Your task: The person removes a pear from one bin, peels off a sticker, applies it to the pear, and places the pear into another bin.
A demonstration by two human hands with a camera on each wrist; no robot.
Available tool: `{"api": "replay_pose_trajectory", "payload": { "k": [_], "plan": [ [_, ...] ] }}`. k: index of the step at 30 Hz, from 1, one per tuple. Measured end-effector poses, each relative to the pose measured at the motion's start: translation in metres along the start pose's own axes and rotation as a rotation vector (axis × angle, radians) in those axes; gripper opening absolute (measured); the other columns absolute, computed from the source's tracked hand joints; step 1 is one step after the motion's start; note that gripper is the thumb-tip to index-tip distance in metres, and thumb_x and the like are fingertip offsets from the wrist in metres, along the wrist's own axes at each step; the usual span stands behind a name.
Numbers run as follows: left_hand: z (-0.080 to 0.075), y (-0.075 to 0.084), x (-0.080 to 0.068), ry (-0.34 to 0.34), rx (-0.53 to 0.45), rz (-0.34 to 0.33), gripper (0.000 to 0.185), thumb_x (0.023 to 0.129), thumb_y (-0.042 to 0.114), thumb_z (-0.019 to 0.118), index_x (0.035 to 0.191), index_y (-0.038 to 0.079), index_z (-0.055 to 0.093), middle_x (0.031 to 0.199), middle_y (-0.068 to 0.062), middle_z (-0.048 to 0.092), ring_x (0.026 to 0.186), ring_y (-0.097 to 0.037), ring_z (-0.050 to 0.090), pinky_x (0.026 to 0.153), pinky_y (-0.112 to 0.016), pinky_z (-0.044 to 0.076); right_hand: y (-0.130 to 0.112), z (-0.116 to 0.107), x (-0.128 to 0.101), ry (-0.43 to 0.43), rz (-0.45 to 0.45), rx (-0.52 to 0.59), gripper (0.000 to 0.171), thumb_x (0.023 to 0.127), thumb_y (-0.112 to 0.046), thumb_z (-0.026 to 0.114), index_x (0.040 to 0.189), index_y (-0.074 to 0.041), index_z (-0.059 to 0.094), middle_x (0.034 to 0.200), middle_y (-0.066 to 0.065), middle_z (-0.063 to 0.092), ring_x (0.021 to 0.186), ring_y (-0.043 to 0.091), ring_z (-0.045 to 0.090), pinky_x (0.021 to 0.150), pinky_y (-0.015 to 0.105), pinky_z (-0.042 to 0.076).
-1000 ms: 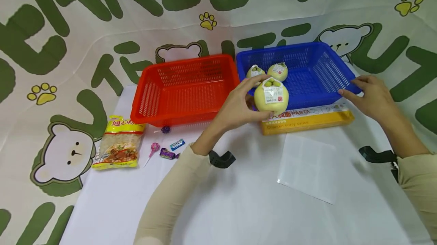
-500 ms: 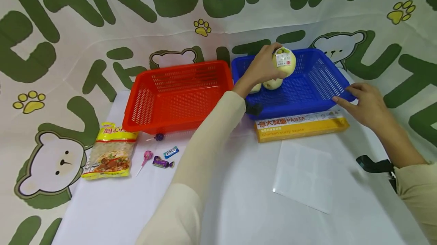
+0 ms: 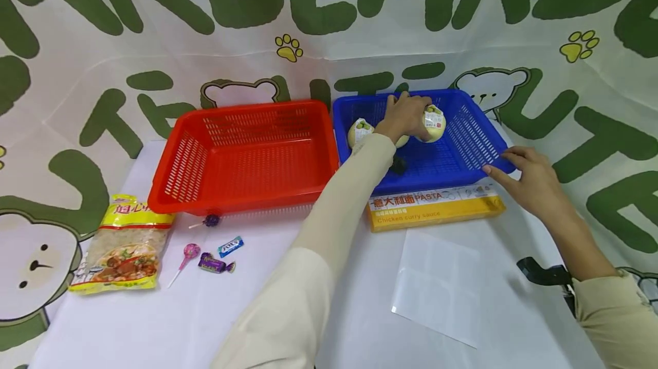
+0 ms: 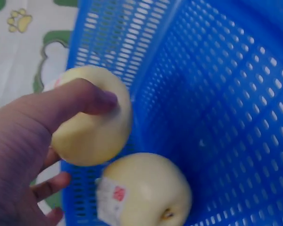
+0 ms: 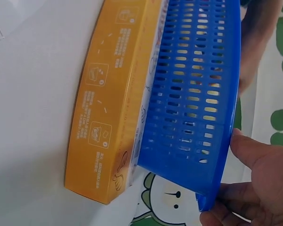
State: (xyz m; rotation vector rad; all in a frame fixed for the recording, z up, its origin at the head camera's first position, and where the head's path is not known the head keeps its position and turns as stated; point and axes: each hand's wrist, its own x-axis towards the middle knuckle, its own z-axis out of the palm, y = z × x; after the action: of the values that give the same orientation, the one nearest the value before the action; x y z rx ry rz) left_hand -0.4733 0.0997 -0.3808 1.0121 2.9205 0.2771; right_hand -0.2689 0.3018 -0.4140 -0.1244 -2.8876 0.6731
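Observation:
My left hand (image 3: 409, 114) reaches into the blue basket (image 3: 465, 155) and grips a pale yellow fruit (image 3: 435, 124) with a label, low near the basket floor. In the left wrist view my left hand (image 4: 23, 155) has its thumb on that fruit (image 4: 92, 127), and a second labelled fruit (image 4: 146, 190) lies just beside it. Another fruit (image 3: 359, 131) sits at the basket's left, and one (image 3: 402, 141) shows partly under my hand. My right hand (image 3: 529, 183) rests with straight fingers against the basket's front right corner (image 5: 205, 188), as the right hand (image 5: 257, 188) shows up close.
An empty red basket (image 3: 172, 172) stands left of the blue one. A yellow pasta box (image 3: 432, 212) lies against the blue basket's front. A noodle packet (image 3: 123, 243), a lollipop (image 3: 189, 252) and wrapped candies (image 3: 213, 264) lie at left. A clear plastic sheet (image 3: 437, 286) lies near me.
My left hand carried the fruit from in front of the blue basket up over its rim and down inside beside the others. My right hand stayed at the corner.

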Motion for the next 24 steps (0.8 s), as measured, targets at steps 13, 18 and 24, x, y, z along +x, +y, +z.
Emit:
{"api": "replay_pose_trajectory", "payload": {
  "k": [13, 18, 24],
  "plan": [
    [0.007, 0.003, -0.009, -0.180, 0.112, -0.066, 0.102, 0.081, 0.060, 0.075, 0.161, 0.032, 0.017, 0.164, 0.011, 0.018, 0.148, -0.022, 0.019, 0.117, -0.050, 0.010, -0.001, -0.006, 0.000, 0.002, -0.034, -0.002, 0.068, 0.100, -0.039, 0.060, 0.133, 0.020, 0.048, 0.144, 0.034, 0.033, 0.128, 0.055, 0.027, 0.101, 0.074, 0.029],
    [-0.036, -0.003, -0.034, -0.120, 0.016, -0.004, 0.080, 0.095, 0.056, 0.059, 0.160, 0.034, 0.017, 0.166, 0.012, 0.010, 0.150, -0.018, 0.014, 0.118, -0.049, 0.005, 0.003, -0.011, 0.006, 0.009, -0.019, -0.004, 0.067, 0.101, -0.038, 0.059, 0.134, 0.019, 0.047, 0.146, 0.035, 0.031, 0.130, 0.055, 0.024, 0.102, 0.075, 0.026],
    [-0.064, -0.027, -0.097, 0.178, -0.120, 0.118, 0.045, 0.105, 0.045, 0.045, 0.146, 0.029, 0.051, 0.148, 0.010, 0.047, 0.136, -0.010, 0.040, 0.105, -0.037, 0.024, 0.018, -0.028, 0.014, 0.025, 0.012, -0.035, 0.070, 0.102, -0.041, 0.055, 0.137, 0.018, 0.044, 0.150, 0.034, 0.027, 0.136, 0.056, 0.020, 0.109, 0.075, 0.016]
  ]
}}
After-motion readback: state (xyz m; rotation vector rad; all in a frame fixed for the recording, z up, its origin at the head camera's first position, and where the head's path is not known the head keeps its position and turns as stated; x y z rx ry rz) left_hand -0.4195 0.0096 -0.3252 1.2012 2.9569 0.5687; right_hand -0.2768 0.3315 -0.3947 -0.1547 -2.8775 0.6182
